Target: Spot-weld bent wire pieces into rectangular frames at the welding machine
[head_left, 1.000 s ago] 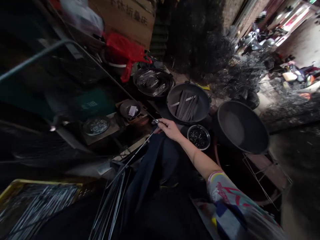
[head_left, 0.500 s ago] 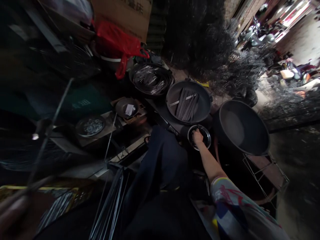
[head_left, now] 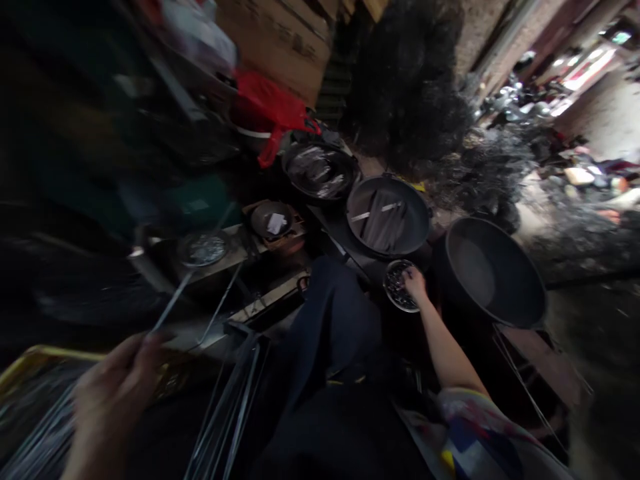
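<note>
My left hand, blurred at the lower left, is closed around a thin metal rod that slants up and to the right. Behind that rod lies a shallow dish of small shiny metal pieces. On the other side, my right hand reaches into a round metal bowl of small dark parts. Its fingers are drawn together at the bowl's right side; what they pinch, if anything, is too small to name. Just beyond the bowl stands a wide dark pan with flat dark strips lying in it.
A deep dark pan stands at the right. Further back are a pan of coiled strips, a red plastic bag and a cardboard box. Long metal rods rest by my leg, near a yellow crate.
My left hand has come further into view, moving right and up with the rod. In the bowl, my right hand has shifted toward the right side. The whole view has also swung somewhat.
</note>
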Action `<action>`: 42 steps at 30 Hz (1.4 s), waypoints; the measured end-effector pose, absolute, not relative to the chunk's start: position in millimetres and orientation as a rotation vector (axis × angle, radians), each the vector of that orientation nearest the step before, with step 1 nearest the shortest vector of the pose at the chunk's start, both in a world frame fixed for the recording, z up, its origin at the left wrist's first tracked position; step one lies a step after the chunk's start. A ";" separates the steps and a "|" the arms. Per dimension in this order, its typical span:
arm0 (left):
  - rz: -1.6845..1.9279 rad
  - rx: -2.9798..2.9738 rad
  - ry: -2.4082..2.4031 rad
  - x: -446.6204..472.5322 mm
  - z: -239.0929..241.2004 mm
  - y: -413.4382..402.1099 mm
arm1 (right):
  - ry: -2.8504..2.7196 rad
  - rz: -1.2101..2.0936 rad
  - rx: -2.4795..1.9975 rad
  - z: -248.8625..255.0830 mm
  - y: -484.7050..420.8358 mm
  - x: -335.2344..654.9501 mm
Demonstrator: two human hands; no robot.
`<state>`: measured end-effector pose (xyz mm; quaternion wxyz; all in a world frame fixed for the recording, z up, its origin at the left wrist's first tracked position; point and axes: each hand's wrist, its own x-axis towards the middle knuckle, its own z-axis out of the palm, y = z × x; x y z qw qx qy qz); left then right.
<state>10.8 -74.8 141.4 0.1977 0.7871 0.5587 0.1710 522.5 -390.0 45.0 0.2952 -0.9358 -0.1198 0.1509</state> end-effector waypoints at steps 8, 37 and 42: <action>0.599 2.141 1.243 31.9 173.1 -68.8 | -0.484 0.812 -1.415 125.7 -240.9 426.6; 0.886 1.763 1.276 -13.9 155.9 -76.6 | -0.732 1.225 -1.198 151.1 -41.4 176.3; 0.886 1.735 1.280 -16.6 158.3 -72.7 | -0.765 1.236 -1.170 154.1 -36.4 174.9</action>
